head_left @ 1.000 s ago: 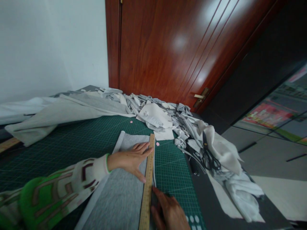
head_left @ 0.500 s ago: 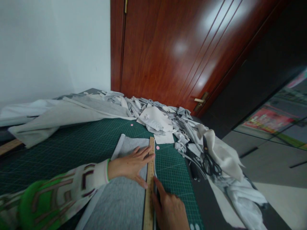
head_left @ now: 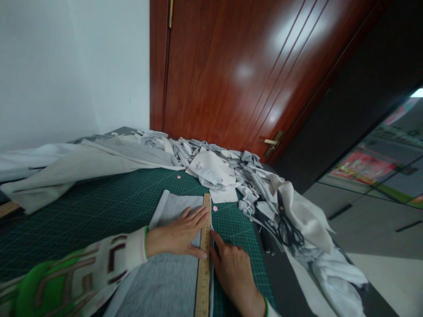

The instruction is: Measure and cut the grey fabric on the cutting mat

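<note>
Fingers [head_left: 196, 218] outstretched, thumb apart, the left hand [head_left: 175, 237] touches a wooden ruler [head_left: 202, 286] (scale illegible); whether the right hand [head_left: 235, 266] grips anything, I cannot tell.

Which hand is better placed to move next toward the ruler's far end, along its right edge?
The right hand, probably: it lies beside that edge, index finger pointing toward the far end of the ruler. The left hand spreads across grey fabric and ruler, seemingly steadying both.

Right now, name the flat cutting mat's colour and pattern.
Flat cutting mat: dark green, pale grid, clearest in head view.
</note>
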Demonstrator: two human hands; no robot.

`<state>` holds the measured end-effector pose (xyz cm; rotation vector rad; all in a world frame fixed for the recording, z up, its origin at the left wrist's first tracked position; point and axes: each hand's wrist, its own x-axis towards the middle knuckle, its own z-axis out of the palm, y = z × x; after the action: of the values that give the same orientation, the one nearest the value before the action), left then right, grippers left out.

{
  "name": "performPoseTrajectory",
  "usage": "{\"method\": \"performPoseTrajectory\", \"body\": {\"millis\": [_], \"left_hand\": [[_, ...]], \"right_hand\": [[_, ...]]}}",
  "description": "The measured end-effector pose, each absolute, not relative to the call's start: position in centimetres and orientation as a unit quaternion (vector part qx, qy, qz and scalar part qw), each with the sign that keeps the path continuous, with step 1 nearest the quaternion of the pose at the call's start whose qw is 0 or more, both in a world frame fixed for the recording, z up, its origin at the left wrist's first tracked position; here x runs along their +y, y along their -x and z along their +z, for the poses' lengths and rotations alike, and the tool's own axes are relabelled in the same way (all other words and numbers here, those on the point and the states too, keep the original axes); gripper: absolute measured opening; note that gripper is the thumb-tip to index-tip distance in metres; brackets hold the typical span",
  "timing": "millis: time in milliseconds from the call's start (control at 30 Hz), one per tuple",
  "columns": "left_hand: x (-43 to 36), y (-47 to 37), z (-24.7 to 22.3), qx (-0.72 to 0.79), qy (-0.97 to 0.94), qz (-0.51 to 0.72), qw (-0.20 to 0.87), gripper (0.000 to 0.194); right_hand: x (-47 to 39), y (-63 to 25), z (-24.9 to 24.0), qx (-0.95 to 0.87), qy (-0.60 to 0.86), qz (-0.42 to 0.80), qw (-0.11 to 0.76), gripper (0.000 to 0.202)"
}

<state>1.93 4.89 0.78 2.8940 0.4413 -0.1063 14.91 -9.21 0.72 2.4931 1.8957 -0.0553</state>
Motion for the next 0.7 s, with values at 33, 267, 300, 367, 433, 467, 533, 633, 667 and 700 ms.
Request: {"method": "performPoseTrajectory", "body": {"millis": [33,267,300,367,433,467,533,633,667,700], "left_hand": [[4.9,-2.0,0.9,0.150,-0.982,-0.041,0.106,0.102],[5.5,-2.3,0.3,0.149,-0.981,-0.045,0.117,0.108],[5.7,-2.4,0.0,0.149,-0.981,-0.040,0.119,0.108],[5.9,-2.4,-0.5,0.149,-0.981,-0.023,0.118,0.107],[6.1,-2.5,-1.0,0.148,-0.983,-0.004,0.111,0.104],[6.2,-2.5,-1.1,0.147,-0.984,0.002,0.104,0.102],[6.3,-2.6,-1.4,0.146,-0.985,0.011,0.090,0.101],[6.5,-2.6,-1.6,0.141,-0.987,0.020,0.078,0.098],[6.6,-2.6,-1.7,0.140,-0.987,0.024,0.075,0.096],[6.7,-2.6,-1.7,0.140,-0.987,0.025,0.073,0.095]], "right_hand": [[-8.8,-15.0,0.8,0.608,-0.794,-0.009,0.009,0.043],[-5.2,-16.2,1.4,0.624,-0.779,0.058,0.028,0.038],[-4.7,-16.4,1.3,0.623,-0.779,0.066,0.025,0.035],[-3.7,-16.6,0.9,0.611,-0.788,0.074,0.012,0.032],[-2.7,-16.8,0.5,0.590,-0.805,0.067,-0.009,0.030],[-2.3,-17.0,0.2,0.581,-0.812,0.058,-0.020,0.028],[-1.7,-17.3,0.0,0.566,-0.823,0.043,-0.037,0.025],[-1.1,-17.8,-0.2,0.557,-0.829,0.028,-0.043,0.023],[-1.1,-18.0,-0.2,0.556,-0.830,0.024,-0.045,0.023],[-1.0,-18.1,-0.2,0.556,-0.830,0.020,-0.047,0.024]]}}
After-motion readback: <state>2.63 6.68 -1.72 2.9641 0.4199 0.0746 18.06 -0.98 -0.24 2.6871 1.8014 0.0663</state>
